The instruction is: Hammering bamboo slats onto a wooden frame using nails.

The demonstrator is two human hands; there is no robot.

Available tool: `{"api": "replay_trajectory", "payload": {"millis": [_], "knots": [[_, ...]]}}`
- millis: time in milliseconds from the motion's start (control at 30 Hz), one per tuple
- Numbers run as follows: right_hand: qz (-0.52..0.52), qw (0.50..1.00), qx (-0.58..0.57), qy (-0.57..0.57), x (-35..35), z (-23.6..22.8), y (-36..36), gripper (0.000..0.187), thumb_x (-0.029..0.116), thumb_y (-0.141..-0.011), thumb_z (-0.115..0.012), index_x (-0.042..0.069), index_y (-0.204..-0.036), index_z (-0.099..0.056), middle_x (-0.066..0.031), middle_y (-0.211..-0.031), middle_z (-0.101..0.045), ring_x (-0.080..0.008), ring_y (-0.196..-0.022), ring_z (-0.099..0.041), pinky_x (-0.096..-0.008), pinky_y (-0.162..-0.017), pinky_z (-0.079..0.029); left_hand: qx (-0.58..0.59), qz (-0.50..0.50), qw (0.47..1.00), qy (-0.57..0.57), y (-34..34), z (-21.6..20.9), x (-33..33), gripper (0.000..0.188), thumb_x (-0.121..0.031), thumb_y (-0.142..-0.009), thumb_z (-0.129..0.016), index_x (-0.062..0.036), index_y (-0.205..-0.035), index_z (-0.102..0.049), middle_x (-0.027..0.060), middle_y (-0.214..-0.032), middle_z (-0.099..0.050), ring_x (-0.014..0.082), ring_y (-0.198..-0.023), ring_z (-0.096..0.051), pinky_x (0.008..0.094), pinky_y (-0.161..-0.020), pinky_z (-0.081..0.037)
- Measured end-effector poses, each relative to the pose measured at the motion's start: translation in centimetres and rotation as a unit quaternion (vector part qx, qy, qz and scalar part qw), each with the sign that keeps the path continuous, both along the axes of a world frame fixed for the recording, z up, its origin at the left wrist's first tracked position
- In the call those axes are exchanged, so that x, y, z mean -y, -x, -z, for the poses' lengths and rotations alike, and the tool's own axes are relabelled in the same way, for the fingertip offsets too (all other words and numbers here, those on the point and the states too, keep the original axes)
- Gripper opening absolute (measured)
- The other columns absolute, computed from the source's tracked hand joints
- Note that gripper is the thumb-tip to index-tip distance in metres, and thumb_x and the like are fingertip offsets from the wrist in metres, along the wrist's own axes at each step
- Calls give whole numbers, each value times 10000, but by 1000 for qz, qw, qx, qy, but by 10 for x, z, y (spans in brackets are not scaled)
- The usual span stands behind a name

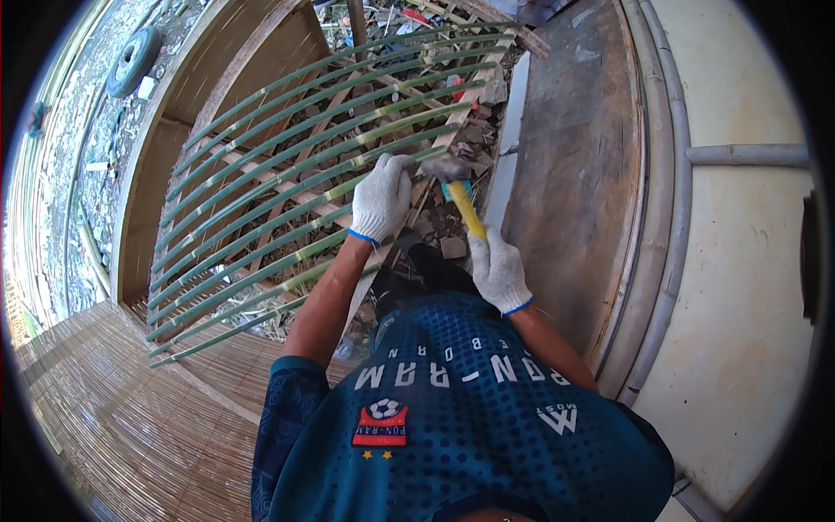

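Observation:
My right hand, in a white knit glove with a blue cuff, grips a hammer by its yellow handle. The grey metal head sits close to the fingers of my left hand. That hand is gloved too, with its fingers pinched together at the right end of a bamboo slat. Whatever the pinch holds is hidden. Several green bamboo slats lie side by side, spaced apart, across wooden strips. One pale wooden strip runs beneath their right ends.
Broken bricks and rubble cover the ground beneath the slats. A brown wooden board lies to the right, beside bamboo poles along a pale wall. Woven bamboo matting spreads at lower left; a tire rests at far left.

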State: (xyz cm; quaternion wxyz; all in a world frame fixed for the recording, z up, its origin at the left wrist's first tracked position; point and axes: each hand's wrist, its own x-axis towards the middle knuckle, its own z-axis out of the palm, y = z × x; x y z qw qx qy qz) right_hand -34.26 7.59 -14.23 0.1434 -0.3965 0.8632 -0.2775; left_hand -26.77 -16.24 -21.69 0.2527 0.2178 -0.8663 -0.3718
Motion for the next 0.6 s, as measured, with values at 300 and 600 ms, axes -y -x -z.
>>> {"api": "replay_trajectory", "payload": {"millis": [300,600], "knots": [[35,997,61,44,-4,22,-4,244,262,-1076,-591,46,-1184,-624,-217,-752,-681,-434,-702,-704,-511,-598,-525,-21,7,999,-39,-4,1,-1,217,-102,-1001,-565,-91,-1209,-626,164,-1091,-666,397,-929,-689,465,-764,-566],[49,982,87,157,57,-36,-7,147,165,-1015,-683,51,-1098,-725,-94,-801,-710,-174,-664,-682,-350,-642,-538,-241,-99,777,-573,-1,-10,22,391,-91,-1054,-459,15,-1425,-523,36,-910,-620,154,-736,-536,243,-643,-463]]}}
